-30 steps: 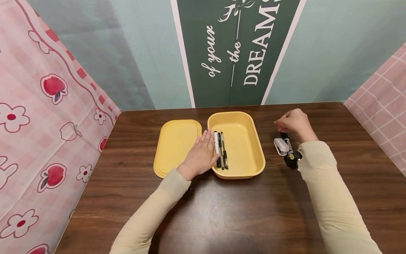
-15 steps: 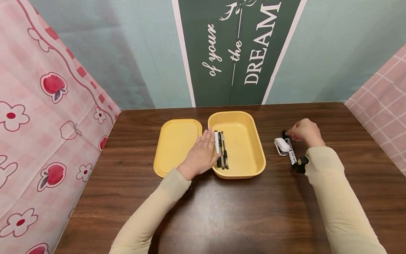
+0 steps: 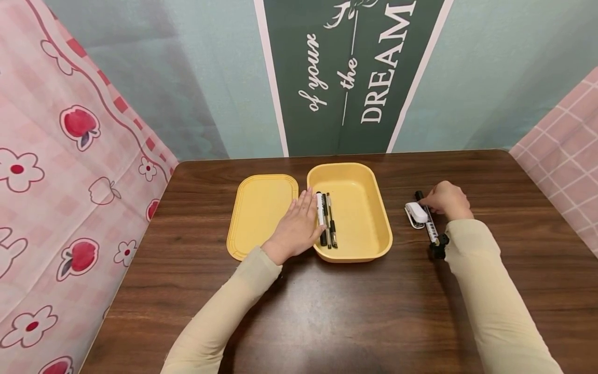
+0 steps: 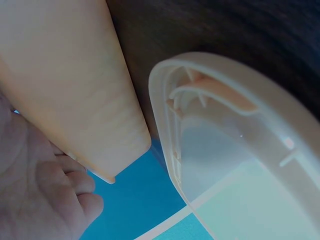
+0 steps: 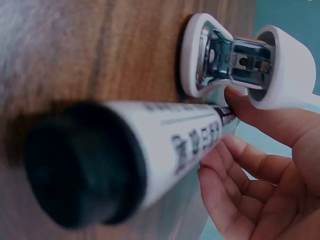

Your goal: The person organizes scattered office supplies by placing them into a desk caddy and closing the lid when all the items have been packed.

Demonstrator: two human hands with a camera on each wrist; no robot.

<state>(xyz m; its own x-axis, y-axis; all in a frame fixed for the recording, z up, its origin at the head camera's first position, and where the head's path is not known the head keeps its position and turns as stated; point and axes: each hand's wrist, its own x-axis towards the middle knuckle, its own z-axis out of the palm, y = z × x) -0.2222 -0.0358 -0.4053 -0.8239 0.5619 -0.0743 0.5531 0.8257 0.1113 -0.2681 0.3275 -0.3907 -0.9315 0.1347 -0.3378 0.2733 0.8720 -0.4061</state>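
My left hand lies with straight fingers over the left rim of a yellow plastic box. Inside, along that left wall, lie a white-and-black marker and slim pens. On the right side of the table my right hand pinches another white marker with black ends, thumb on one side and fingers on the other. A small white stapler stands just left of that marker, close to the thumb in the right wrist view. The marker's middle is partly hidden by the hand.
A flat yellow lid lies left of the box, its ribbed edge visible in the left wrist view. All rests on a dark wood table. Printed curtains hang behind and at both sides.
My right hand has come down and toward me, from above the marker's far end to a pinch around its body. The left hand stays on the box rim.
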